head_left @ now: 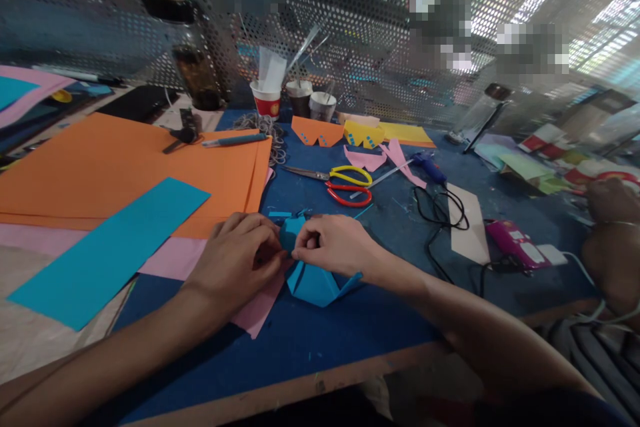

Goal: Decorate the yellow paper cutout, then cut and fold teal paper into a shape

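Observation:
A folded blue paper piece (314, 285) lies near the table's front edge, its upper part between both hands. My left hand (245, 257) has its fingers curled and pinched at the left side of this paper. From the right, my right hand (335, 243) pinches the same paper with thumb and forefinger, its fingertips close to those of the left. The fingers hide part of the paper. Small blue scraps (280, 214) lie just behind the hands. Pink paper (257, 310) shows under and beside my left hand.
Scissors (350, 185) with yellow and red handles lie behind the hands. Orange sheets (100, 167) and a blue strip (113, 250) are at left. Folded orange paper (317, 131) and cups (267, 100) stand behind. A glue gun (429, 168) and another person's hand (613, 203) are at right.

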`<state>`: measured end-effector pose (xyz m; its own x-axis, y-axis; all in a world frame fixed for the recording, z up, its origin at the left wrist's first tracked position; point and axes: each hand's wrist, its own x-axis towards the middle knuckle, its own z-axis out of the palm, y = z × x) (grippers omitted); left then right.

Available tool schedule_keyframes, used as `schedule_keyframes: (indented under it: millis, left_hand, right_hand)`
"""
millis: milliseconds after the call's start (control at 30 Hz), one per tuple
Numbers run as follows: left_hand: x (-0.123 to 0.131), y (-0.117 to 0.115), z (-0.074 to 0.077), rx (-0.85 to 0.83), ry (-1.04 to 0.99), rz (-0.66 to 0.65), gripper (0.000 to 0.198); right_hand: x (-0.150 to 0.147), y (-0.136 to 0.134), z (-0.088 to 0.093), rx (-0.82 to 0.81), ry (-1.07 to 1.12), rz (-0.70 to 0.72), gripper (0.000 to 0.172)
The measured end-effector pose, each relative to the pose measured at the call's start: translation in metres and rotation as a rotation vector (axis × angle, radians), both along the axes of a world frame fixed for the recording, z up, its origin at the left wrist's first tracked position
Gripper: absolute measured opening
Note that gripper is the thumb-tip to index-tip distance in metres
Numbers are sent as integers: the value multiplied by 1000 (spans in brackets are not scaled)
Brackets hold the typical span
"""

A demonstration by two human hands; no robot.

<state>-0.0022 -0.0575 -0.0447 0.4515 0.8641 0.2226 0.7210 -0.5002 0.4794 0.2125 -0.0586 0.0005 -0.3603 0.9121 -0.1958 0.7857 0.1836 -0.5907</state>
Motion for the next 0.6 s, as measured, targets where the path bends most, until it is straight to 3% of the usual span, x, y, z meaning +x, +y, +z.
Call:
schedule_keyframes:
  millis: [600]
  left_hand:
    - [4,-2,6,-39,29,31,17]
  right_hand:
    - [-6,-1,-1,63,-79,-14,8]
